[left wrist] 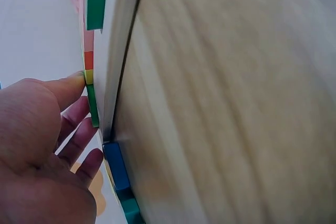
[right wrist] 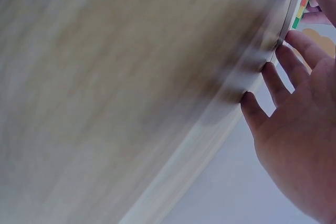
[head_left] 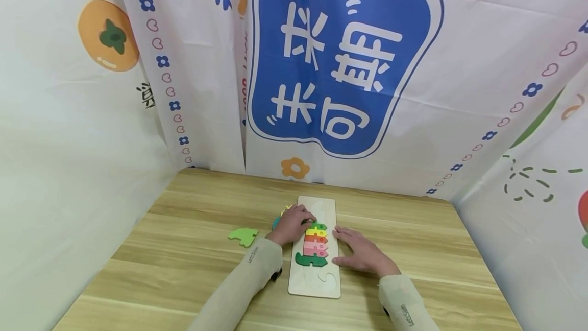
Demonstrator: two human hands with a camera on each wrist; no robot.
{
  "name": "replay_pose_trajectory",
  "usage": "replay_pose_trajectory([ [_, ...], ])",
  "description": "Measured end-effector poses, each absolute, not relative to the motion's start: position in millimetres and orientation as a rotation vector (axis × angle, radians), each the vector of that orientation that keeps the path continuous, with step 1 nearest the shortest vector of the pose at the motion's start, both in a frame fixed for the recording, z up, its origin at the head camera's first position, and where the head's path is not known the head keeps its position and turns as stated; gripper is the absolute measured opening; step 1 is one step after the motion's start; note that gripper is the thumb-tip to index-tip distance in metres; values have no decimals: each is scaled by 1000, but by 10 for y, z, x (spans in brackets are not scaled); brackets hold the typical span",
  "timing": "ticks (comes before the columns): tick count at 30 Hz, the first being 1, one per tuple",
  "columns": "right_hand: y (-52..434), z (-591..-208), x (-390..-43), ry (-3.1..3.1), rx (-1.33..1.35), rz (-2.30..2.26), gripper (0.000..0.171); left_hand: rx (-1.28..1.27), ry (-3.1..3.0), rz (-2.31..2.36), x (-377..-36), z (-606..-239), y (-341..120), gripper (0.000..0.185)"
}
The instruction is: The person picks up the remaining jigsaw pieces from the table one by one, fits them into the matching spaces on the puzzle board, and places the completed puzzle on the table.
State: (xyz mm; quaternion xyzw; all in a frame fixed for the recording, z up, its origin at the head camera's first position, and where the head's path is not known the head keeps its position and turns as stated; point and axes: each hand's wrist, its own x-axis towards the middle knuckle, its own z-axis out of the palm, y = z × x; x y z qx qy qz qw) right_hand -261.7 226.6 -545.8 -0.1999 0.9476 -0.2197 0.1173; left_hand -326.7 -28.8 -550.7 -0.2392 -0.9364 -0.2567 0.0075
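Fingers (head_left: 307, 217) of our left hand (head_left: 291, 225) curl down over the green piece (head_left: 318, 227) at the top of the coloured stack, pressing it rather than lifting it, as far as we can judge; our right hand (head_left: 363, 254) lies flat with straight fingers along the right edge of the puzzle board (head_left: 316, 285), holding nothing. Largest first: the wooden table (head_left: 413, 239) fills the lower half of the head view, and the pale board sits at its centre. On it, a run of pieces is seated (green, yellow, orange, pinks, then a dark green piece (head_left: 309, 260) at the bottom), so roughly the middle stretch looks done. The upper and lower recesses are bare, and a light green piece (head_left: 244, 236) lies loose left of centre, so we judge more is left. Only the left wrist view shows the thumb (left wrist: 68, 88) touching the yellow edge, plus a blue piece (left wrist: 116, 165) off the board. The right wrist view, blurred, shows fingertips (right wrist: 252, 107) meeting the board's rim.
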Motion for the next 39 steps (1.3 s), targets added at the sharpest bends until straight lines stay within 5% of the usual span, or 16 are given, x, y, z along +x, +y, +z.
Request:
replay_pose_trajectory([
  [39,2230,-5433,-2576,2770,-552,-660,81,-674,-3113,-848,-3182,-5350,-1475,57],
])
